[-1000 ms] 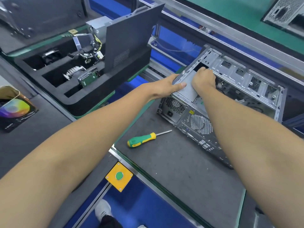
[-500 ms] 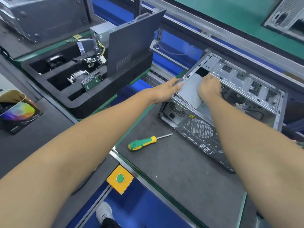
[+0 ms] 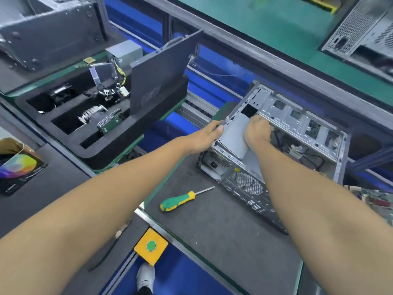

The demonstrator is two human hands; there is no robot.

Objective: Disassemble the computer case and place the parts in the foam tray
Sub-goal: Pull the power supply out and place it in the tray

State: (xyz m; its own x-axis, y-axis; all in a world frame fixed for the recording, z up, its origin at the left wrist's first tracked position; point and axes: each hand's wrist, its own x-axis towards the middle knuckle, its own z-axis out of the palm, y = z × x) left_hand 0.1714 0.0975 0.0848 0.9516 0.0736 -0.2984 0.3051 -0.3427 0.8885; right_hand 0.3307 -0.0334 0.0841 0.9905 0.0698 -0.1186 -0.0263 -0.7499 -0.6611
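Note:
An open silver computer case [image 3: 297,122] lies on its side on the grey mat, right of centre. Inside its near end sits a grey metal power supply box [image 3: 234,137]. My left hand [image 3: 204,138] lies against the case's left edge, fingers extended along the frame. My right hand [image 3: 258,129] reaches into the case with fingers curled over the far edge of the power supply box. The black foam tray [image 3: 119,143] at the left holds a dark side panel [image 3: 161,73] standing upright, a hard drive [image 3: 110,123], a heatsink and cables.
A green and yellow screwdriver [image 3: 179,201] lies on the mat in front of the case. A yellow box with a green button [image 3: 151,246] sits at the bench edge. Another case [image 3: 42,28] stands far left; a perforated one [image 3: 361,28] is at the top right.
The view shifted slightly. My right hand has pulled the grey box a little toward me inside the case. My left hand stays on the case edge.

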